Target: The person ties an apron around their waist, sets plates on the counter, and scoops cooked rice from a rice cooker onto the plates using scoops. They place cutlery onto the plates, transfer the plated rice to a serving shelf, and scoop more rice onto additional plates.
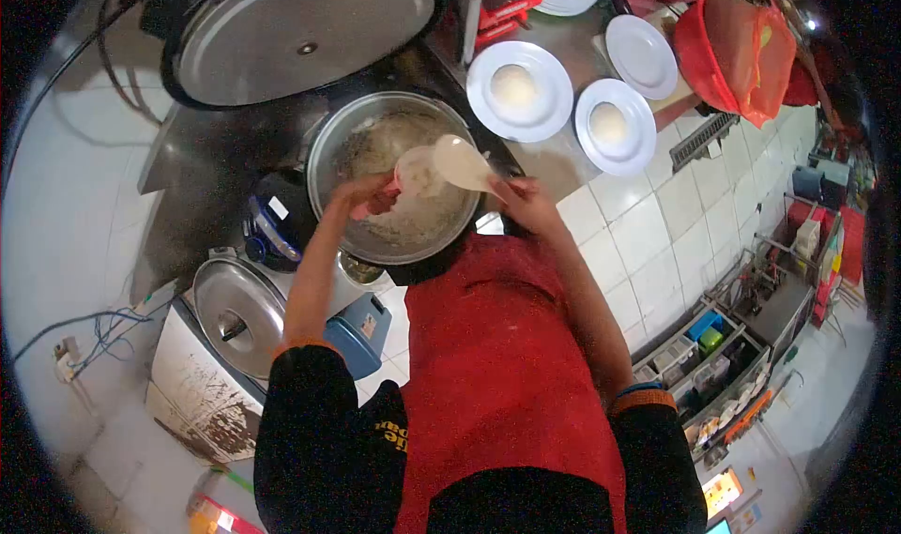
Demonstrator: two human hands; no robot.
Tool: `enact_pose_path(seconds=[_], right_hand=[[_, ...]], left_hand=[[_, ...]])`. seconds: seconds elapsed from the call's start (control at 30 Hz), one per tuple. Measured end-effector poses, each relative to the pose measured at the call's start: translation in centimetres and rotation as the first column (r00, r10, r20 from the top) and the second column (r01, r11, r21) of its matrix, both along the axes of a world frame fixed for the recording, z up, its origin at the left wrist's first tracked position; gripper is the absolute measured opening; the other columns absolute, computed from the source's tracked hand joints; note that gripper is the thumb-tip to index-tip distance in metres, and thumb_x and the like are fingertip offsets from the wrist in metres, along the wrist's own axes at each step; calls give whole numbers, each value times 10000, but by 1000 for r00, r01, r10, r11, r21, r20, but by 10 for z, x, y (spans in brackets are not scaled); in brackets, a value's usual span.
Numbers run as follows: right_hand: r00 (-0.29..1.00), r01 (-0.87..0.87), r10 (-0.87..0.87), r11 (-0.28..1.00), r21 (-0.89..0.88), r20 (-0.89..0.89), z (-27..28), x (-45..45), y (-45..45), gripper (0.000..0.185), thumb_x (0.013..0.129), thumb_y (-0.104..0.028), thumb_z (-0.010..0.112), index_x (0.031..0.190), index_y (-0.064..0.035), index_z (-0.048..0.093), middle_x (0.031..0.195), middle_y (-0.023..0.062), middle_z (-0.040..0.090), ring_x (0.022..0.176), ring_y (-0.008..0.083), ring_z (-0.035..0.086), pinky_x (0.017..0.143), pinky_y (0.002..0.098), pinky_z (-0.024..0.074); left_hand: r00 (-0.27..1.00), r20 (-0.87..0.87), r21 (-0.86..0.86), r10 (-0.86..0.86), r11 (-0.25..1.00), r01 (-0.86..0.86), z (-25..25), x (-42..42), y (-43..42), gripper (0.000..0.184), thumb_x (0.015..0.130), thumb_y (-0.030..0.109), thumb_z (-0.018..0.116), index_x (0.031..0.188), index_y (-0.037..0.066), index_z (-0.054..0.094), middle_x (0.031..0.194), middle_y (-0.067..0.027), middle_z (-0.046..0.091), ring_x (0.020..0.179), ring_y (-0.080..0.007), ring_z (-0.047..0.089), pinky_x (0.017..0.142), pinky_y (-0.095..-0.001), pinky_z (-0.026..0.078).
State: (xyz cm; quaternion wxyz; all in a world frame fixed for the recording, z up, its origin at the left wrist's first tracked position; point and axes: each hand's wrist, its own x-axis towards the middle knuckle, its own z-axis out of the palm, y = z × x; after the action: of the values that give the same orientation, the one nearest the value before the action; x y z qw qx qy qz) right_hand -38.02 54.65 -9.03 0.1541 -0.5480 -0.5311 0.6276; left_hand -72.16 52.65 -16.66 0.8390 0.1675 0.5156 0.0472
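My left hand (368,196) grips a small pink bowl (405,179) with white rice in it, held over the large rice pot (324,229). In my right hand (527,203) is a pale rice paddle (460,164), its blade at the right edge of the bowl. Whether blade and bowl touch, I cannot tell. Rice (399,229) covers the bottom of the pot below. Two white plates, one at the back (476,93) and one nearer (635,159), each carry a rounded mound of rice.
The cooker's wide lid (272,46) stands raised behind the pot. Another white plate (642,57) and a red basket (709,51) are on the counter at right. A lidded metal pot (235,299) sits left of my forearm, near a blue-grey bin (361,337).
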Motion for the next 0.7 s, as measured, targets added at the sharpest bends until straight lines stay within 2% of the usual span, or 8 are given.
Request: enact_pose_path(seconds=[0.13, 0.17, 0.23, 0.33, 0.37, 0.43, 0.63, 0.7], right_hand=[[976, -80, 47, 985, 150, 212, 18, -64, 26, 598, 857, -547, 586, 599, -12, 654, 498, 69, 562, 490, 174, 549, 507, 333, 456], [967, -94, 61, 988, 124, 246, 15, -75, 33, 633, 833, -579, 591, 553, -13, 629, 472, 77, 540, 463, 193, 533, 504, 350, 455], [957, -115, 84, 988, 98, 279, 18, -89, 38, 670, 809, -610, 596, 506, -13, 604, 447, 85, 519, 435, 213, 516, 502, 366, 454], [961, -164, 192, 975, -150, 200, 30, -101, 41, 667, 781, -632, 616, 555, -5, 625, 435, 39, 478, 413, 140, 482, 446, 301, 416], [955, -177, 203, 975, -134, 217, 24, -104, 42, 681, 769, -649, 614, 521, -15, 613, 432, 45, 485, 414, 138, 488, 448, 301, 422], [948, -190, 214, 975, -118, 236, 12, -108, 37, 696, 757, -666, 612, 488, -24, 600, 428, 51, 491, 414, 136, 494, 450, 301, 427], [964, -245, 207, 935, 257, 166, -8, -119, 23, 697, 754, -658, 626, 448, -34, 576, 411, 59, 494, 403, 163, 521, 432, 332, 424], [958, -200, 204, 979, -42, 203, -7, -121, 25, 691, 753, -646, 635, 471, -16, 592, 412, 72, 501, 417, 199, 549, 462, 368, 448]], left_hand=[[949, 96, 46, 301, 951, -306, 16, 20, -8, 543, 928, 644, 307, 684, 165, 388, 517, 66, 276, 409, -66, 262, 365, -237, 181], [946, 93, 54, 310, 947, -315, 23, 26, -9, 543, 928, 644, 307, 684, 165, 388, 517, 66, 276, 409, -66, 262, 365, -237, 181], [816, 29, 153, 578, 804, -575, 35, 39, -18, 558, 929, 652, 279, 688, 158, 374, 512, 64, 266, 400, -68, 239, 365, -242, 180], [629, 31, 206, 777, 611, -764, 37, 64, -32, 563, 931, 647, 273, 685, 148, 361, 510, 56, 256, 389, -78, 221, 364, -247, 179], [630, 31, 207, 776, 612, -763, 36, 74, -36, 563, 931, 647, 273, 685, 148, 361, 510, 56, 256, 389, -78, 221, 364, -247, 179], [425, 156, 225, 892, 387, -894, 35, 91, -42, 558, 940, 632, 271, 691, 142, 367, 509, 46, 252, 382, -89, 213, 364, -250, 178], [277, 274, 72, 921, 267, -961, 34, 110, -60, 499, 960, 586, 275, 736, 157, 394, 520, 40, 260, 387, -91, 217, 354, -249, 177], [275, 278, 64, 920, 268, -961, 30, 111, -63, 464, 964, 569, 297, 756, 169, 411, 533, 42, 267, 395, -88, 225, 355, -240, 174]])
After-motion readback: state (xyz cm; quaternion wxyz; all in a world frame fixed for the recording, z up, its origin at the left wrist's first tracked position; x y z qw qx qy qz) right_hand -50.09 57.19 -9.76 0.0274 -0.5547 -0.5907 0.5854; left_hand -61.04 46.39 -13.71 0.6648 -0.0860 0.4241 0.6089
